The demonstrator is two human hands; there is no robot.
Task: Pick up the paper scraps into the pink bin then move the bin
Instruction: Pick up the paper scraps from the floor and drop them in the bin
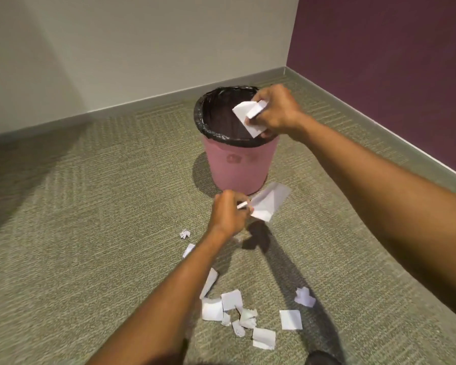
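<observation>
The pink bin (pixel 241 164), lined with a black bag (pixel 203 111), stands upright on the carpet near the room's corner. My right hand (pixel 277 109) is over the bin's right rim and grips white paper scraps (pixel 248 114) above the opening. My left hand (pixel 228 213) is in front of the bin, just above the floor, and pinches a larger white scrap (pixel 270 200). Several loose scraps (pixel 232 309) lie on the carpet closer to me, among them a crumpled ball (pixel 304 297) and a flat square (pixel 290 319).
A grey-white wall (pixel 142 48) runs behind the bin and a purple wall (pixel 392 61) to its right, meeting in a corner. Green-grey carpet (pixel 90 233) covers the floor. A small crumpled scrap (pixel 184 233) lies left of my forearm. A dark shoe tip (pixel 321 358) shows at the bottom edge.
</observation>
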